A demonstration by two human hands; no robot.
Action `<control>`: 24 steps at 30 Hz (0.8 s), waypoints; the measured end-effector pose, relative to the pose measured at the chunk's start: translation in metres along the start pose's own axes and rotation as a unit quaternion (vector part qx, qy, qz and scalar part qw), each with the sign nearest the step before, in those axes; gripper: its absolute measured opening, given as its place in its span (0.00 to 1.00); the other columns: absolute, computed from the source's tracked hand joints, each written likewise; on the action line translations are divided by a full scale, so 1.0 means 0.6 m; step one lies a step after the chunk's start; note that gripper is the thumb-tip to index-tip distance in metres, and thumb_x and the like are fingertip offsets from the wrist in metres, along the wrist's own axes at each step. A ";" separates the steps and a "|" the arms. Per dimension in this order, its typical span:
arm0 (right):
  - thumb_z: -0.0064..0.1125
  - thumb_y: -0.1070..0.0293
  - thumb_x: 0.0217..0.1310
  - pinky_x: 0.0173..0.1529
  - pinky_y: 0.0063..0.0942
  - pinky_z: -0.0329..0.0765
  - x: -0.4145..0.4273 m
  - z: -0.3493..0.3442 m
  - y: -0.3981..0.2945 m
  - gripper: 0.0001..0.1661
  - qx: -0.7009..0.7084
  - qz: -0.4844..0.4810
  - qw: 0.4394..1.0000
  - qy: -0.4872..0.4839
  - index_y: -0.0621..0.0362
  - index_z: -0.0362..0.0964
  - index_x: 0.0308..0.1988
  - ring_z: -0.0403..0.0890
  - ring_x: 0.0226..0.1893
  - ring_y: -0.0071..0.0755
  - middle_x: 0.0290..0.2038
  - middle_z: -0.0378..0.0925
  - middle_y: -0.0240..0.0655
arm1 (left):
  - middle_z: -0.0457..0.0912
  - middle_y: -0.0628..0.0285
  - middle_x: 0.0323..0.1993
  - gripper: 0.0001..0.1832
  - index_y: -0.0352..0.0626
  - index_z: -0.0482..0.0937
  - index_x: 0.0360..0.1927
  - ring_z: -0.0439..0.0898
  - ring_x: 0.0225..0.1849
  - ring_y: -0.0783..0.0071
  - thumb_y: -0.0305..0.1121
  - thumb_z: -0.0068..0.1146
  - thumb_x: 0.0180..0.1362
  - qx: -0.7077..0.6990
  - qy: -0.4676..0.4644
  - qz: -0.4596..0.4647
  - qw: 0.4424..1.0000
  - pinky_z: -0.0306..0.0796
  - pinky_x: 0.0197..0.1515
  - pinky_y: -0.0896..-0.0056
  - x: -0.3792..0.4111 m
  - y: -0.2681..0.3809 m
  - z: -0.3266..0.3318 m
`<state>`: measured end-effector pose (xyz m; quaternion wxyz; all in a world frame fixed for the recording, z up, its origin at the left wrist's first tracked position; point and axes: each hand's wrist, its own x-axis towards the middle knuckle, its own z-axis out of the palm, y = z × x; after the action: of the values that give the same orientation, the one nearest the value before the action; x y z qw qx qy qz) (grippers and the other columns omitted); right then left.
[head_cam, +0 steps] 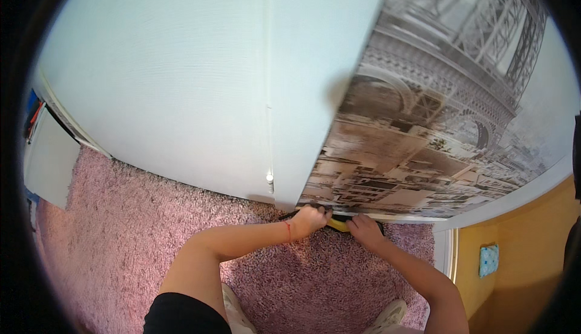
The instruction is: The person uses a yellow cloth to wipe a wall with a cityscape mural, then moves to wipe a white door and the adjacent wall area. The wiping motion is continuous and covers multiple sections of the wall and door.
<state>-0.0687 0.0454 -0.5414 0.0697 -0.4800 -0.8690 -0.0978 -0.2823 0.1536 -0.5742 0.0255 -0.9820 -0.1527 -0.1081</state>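
A black and yellow object (338, 225), of a kind I cannot make out, lies low against the foot of the wall with the tower mural (408, 152). My left hand (310, 221), a thin red string on its wrist, is closed around the object's left part, beside the corner by the white door. On its right part rests my right hand (364, 230), fingers curled over it. Yellow shows between the two hands, while black ends stick out on either side. My fingers hide much of its shape.
A white door (181, 84) with a hinge (270, 179) stands at the left. Pink shag carpet (150, 234) covers the floor, and my feet are on it. A white panel (52, 157) is at far left. On a wooden surface (522, 225) at right lies a small blue patterned packet (489, 261).
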 end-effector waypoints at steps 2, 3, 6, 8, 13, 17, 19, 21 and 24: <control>0.61 0.78 0.41 0.34 0.31 0.76 0.026 -0.054 -0.030 0.14 0.050 -0.008 0.998 0.037 0.62 0.72 0.35 0.74 0.31 0.38 0.28 0.69 0.37 | 0.81 0.56 0.24 0.12 0.43 0.82 0.37 0.83 0.25 0.63 0.30 0.53 0.49 -0.022 -0.105 -0.016 0.994 0.75 0.24 0.62 0.004 -0.008 -0.008; 0.62 0.78 0.41 0.34 0.33 0.74 0.041 -0.087 -0.047 0.14 0.061 0.019 0.996 0.057 0.61 0.72 0.35 0.73 0.31 0.39 0.28 0.69 0.37 | 0.82 0.55 0.24 0.10 0.43 0.83 0.34 0.83 0.27 0.61 0.30 0.53 0.49 -0.067 -0.114 -0.021 0.991 0.76 0.26 0.61 0.000 -0.014 -0.030; 0.66 0.77 0.41 0.33 0.34 0.72 0.088 -0.191 -0.087 0.18 0.081 0.083 0.989 0.087 0.62 0.73 0.38 0.72 0.31 0.41 0.30 0.68 0.38 | 0.82 0.50 0.27 0.07 0.38 0.82 0.23 0.83 0.30 0.54 0.30 0.55 0.48 -0.162 -0.154 -0.079 0.972 0.76 0.31 0.61 -0.026 -0.020 -0.143; 0.68 0.76 0.42 0.34 0.34 0.72 0.104 -0.249 -0.114 0.19 0.075 0.135 0.982 0.109 0.61 0.73 0.39 0.72 0.31 0.41 0.31 0.69 0.38 | 0.82 0.52 0.25 0.08 0.39 0.82 0.23 0.83 0.31 0.54 0.31 0.56 0.51 -0.183 -0.109 -0.041 0.976 0.76 0.31 0.60 -0.052 -0.041 -0.219; 0.76 0.66 0.36 0.34 0.32 0.69 0.199 -0.355 -0.169 0.31 0.062 0.166 0.954 0.240 0.61 0.74 0.45 0.69 0.33 0.39 0.35 0.68 0.38 | 0.82 0.51 0.29 0.10 0.38 0.79 0.34 0.84 0.32 0.59 0.23 0.59 0.45 -0.101 -0.078 -0.108 0.986 0.76 0.25 0.66 -0.116 -0.119 -0.481; 0.71 0.69 0.42 0.39 0.32 0.69 0.326 -0.415 -0.195 0.28 0.009 0.131 0.901 0.413 0.60 0.73 0.47 0.70 0.36 0.39 0.38 0.68 0.39 | 0.80 0.55 0.34 0.12 0.37 0.77 0.37 0.82 0.27 0.63 0.20 0.59 0.46 -0.003 0.316 -0.238 0.918 0.75 0.24 0.69 -0.177 -0.133 -0.612; 0.66 0.70 0.45 0.44 0.34 0.69 0.392 -0.448 -0.208 0.25 -0.005 0.101 0.857 0.505 0.60 0.73 0.47 0.70 0.39 0.39 0.41 0.67 0.40 | 0.81 0.56 0.39 0.15 0.36 0.79 0.43 0.82 0.34 0.66 0.18 0.58 0.49 0.029 0.472 -0.268 0.839 0.75 0.33 0.72 -0.179 -0.150 -0.639; 0.64 0.68 0.46 0.50 0.37 0.68 0.438 -0.486 -0.201 0.26 -0.074 0.086 0.844 0.524 0.61 0.72 0.48 0.70 0.46 0.44 0.48 0.66 0.45 | 0.78 0.51 0.48 0.22 0.34 0.73 0.53 0.79 0.45 0.63 0.20 0.56 0.52 0.021 0.582 -0.224 0.781 0.73 0.45 0.68 -0.145 -0.176 -0.642; 0.61 0.68 0.50 0.57 0.47 0.62 0.514 -0.485 -0.198 0.29 -0.120 0.125 0.852 0.494 0.58 0.69 0.54 0.63 0.58 0.57 0.59 0.59 0.54 | 0.62 0.40 0.62 0.36 0.38 0.60 0.66 0.61 0.64 0.43 0.32 0.59 0.53 0.061 0.590 -0.240 0.768 0.60 0.63 0.55 -0.114 -0.209 -0.623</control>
<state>-0.3251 0.1678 -0.2048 0.4434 -0.4773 -0.6343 -0.4161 -0.4606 0.2220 -0.2226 0.1439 -0.6522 -0.3449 -0.6596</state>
